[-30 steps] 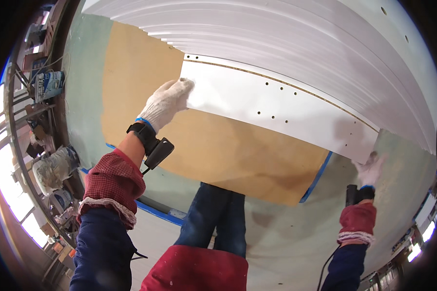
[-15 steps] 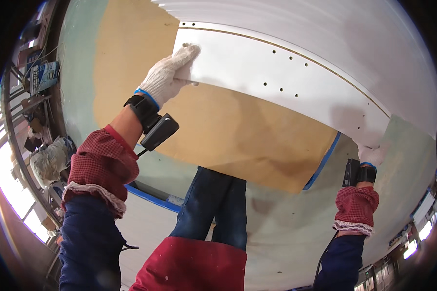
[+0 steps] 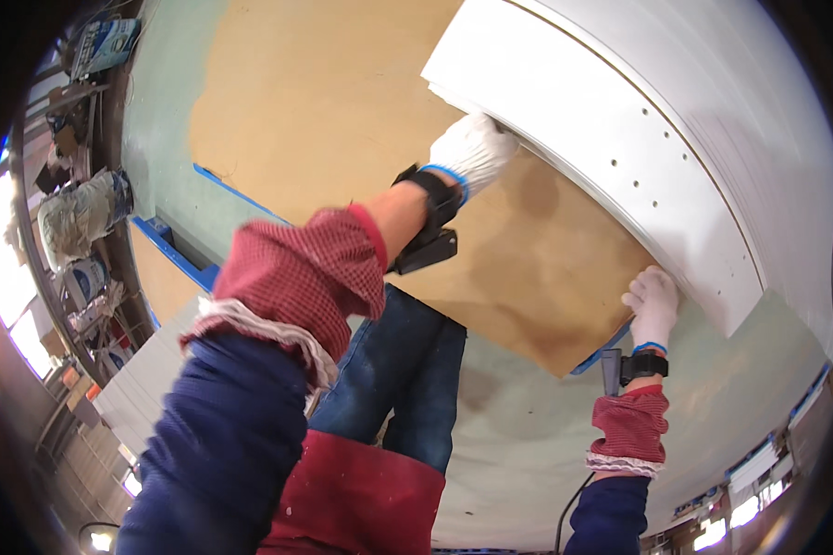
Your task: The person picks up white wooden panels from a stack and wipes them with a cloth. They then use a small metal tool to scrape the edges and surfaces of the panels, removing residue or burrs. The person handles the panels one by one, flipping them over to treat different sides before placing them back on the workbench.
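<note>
Left hand (image 3: 477,148) grips the near long edge of the white drilled panel (image 3: 603,139), overlapping the tan sheet (image 3: 342,92) in view; right hand (image 3: 652,301) curled at same edge, hold unclear; even, well-spaced support likely limits twisting.

I'd call this a workshop, most likely one for panel furniture. A long, flat white board drilled with small round holes (image 3: 602,111) lies against a broad bank of smooth white panels (image 3: 777,185). Along the left stands a dark, cluttered rack (image 3: 88,90) bearing a bulky bundle in cloudy plastic (image 3: 74,217). The pale green floor (image 3: 546,425) looks scuffed, and the worker's plain red apron (image 3: 361,495) is flecked with white.
</note>
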Demonstrator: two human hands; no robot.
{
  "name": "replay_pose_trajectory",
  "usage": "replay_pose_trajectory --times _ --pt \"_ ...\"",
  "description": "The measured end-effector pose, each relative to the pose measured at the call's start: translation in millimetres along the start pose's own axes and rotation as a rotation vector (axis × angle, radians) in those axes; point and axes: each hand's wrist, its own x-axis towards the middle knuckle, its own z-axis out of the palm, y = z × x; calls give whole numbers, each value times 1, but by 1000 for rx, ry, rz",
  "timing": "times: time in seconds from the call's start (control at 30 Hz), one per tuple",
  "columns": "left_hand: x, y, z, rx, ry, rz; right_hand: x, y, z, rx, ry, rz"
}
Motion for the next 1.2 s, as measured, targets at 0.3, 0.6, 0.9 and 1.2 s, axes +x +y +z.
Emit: replay_pose_trajectory --times 0.3,0.6,0.9,1.2 --pt "20 -31 -16 627 105 342 -1 -19 19 -155 130 -63" --pt "18 -104 -51 -39 207 175 31 27 -114 -13 93 41" --pt "-5 -48 -52 -303 164 81 23 -64 -112 626 161 -15" --pt "1 -56 -45 -148 226 112 12 -71 -100 656 155 21"
